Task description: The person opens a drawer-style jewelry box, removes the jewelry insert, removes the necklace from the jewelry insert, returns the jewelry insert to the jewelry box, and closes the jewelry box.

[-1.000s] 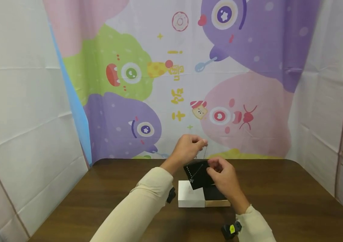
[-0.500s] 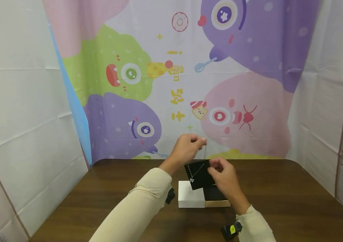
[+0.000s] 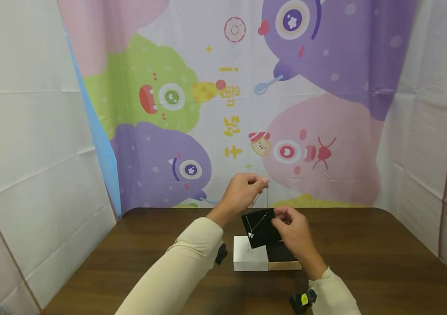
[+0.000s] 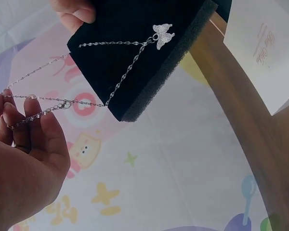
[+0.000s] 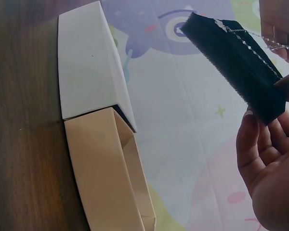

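A silver chain necklace with a butterfly pendant (image 4: 163,36) lies across the face of a black foam pad (image 3: 264,229), held tilted above the table. In the head view, my left hand (image 3: 243,192) is up and left of the pad, pinching the chain's far end. The left wrist view shows two strands (image 4: 33,73) stretched from the pad's edge to those fingers, with a beaded tail hanging near them. My right hand (image 3: 292,228) grips the pad's right edge between thumb and fingers, as the right wrist view also shows.
Below the pad, on the brown wooden table (image 3: 168,262), a white box lid (image 3: 250,258) stands beside a tan box base (image 3: 285,265) with a black top. A cartoon-printed curtain (image 3: 223,109) hangs behind the table's far edge.
Both hands keep nearly the same place and hold. The pad has turned very slightly, and the pendant and chain on it show brighter than a second ago.
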A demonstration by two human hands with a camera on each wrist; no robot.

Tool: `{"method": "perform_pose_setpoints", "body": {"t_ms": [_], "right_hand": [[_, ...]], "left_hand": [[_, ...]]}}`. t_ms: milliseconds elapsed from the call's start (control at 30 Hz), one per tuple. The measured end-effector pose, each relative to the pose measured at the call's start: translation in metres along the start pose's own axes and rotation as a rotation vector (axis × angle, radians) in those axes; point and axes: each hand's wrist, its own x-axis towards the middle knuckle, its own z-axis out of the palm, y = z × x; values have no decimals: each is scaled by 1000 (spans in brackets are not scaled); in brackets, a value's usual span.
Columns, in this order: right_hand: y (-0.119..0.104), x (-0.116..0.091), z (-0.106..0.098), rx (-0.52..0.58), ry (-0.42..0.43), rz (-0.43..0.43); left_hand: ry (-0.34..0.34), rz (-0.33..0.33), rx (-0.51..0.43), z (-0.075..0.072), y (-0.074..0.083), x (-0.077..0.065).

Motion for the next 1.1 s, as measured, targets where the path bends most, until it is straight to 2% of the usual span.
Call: {"method": "perform_pose_setpoints", "body": {"t_ms": [400, 1100], "right_hand": [[0, -1, 0, -32, -5, 24], [1, 0, 1, -30, -13, 12]], "left_hand": [[-3, -5, -3, -3, 1, -2], [24, 14, 18, -5, 4, 0]]}}
